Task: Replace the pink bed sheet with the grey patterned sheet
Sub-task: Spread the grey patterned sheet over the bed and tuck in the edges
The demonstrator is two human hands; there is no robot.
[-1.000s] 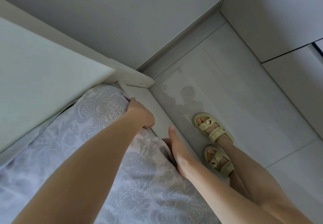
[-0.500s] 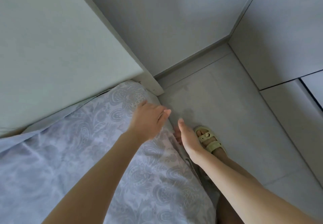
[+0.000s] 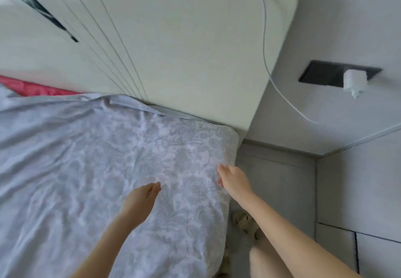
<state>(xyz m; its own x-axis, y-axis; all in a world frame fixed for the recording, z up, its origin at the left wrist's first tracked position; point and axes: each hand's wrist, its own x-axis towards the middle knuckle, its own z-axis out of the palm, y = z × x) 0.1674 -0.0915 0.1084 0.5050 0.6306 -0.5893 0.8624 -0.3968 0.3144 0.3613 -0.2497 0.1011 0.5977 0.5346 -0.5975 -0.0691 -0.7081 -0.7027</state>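
Headboard (image 3: 195, 49) behind one grey patterned sheet (image 3: 86, 158); left hand (image 3: 141, 199), right hand (image 3: 235, 181) both loose, empty.

grey patterned sheet (image 3: 130, 169): cloth, matt, soft, fine creases. pink sheet (image 3: 32, 88): cloth, slight sheen. headboard (image 3: 184, 49): cream, smooth, matt. cable (image 3: 265, 49): white plastic, smooth. plug (image 3: 354, 81): white plastic. socket plate (image 3: 321, 75): dark, matt. floor (image 3: 271, 180): grey tile, matt.

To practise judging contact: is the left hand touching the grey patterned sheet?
Cannot tell. The head view shows the left hand open over the grey patterned sheet, but from above, blurred, neither contact nor gap shows.
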